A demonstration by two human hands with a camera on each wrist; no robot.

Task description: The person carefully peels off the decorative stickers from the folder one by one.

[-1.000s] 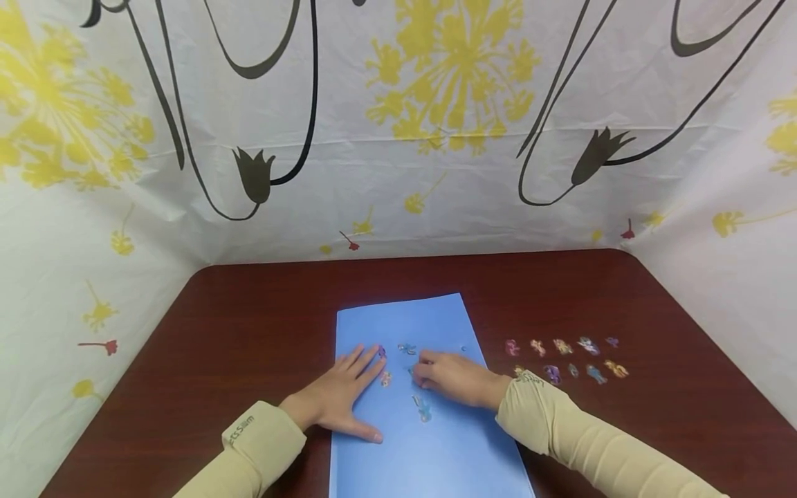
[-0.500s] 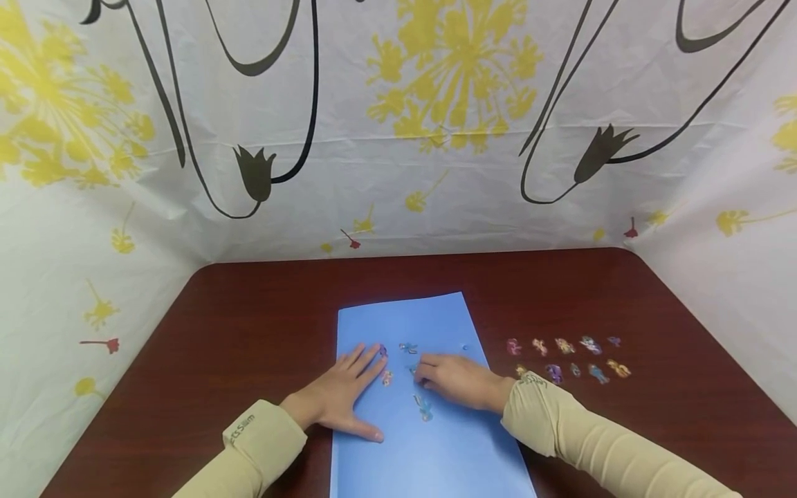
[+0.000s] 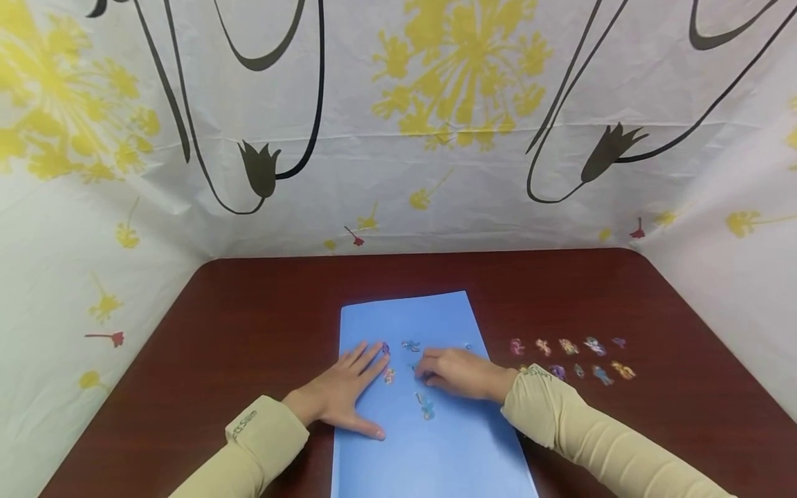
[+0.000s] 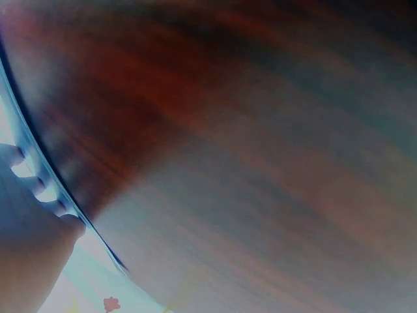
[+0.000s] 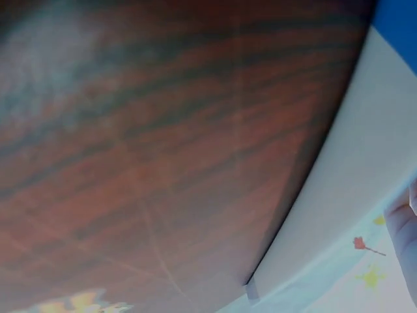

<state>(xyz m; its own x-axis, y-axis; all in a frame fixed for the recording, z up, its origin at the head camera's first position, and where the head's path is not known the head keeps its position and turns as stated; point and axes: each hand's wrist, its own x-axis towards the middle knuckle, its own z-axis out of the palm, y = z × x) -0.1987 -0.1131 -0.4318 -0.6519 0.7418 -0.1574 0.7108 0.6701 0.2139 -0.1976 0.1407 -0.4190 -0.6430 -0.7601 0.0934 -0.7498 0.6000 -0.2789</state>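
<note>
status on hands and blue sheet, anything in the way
Left grip spread on blue sheet. Right grip curled at small blue sticker, pinch unclear. Sticker partly hidden by that grip; no other obstruction seen.

I make it one bench [image 3: 249, 332], one blue sheet [image 3: 429, 456], one left hand [image 3: 342, 391], one right hand [image 3: 461, 373], six little coloured pieces [image 3: 426, 406] showing on the sheet, ten more pieces [image 3: 569, 346] beside it.

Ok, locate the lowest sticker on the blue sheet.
In the head view, the blue sticker lies right of the left hand, lower than the right hand.
</note>
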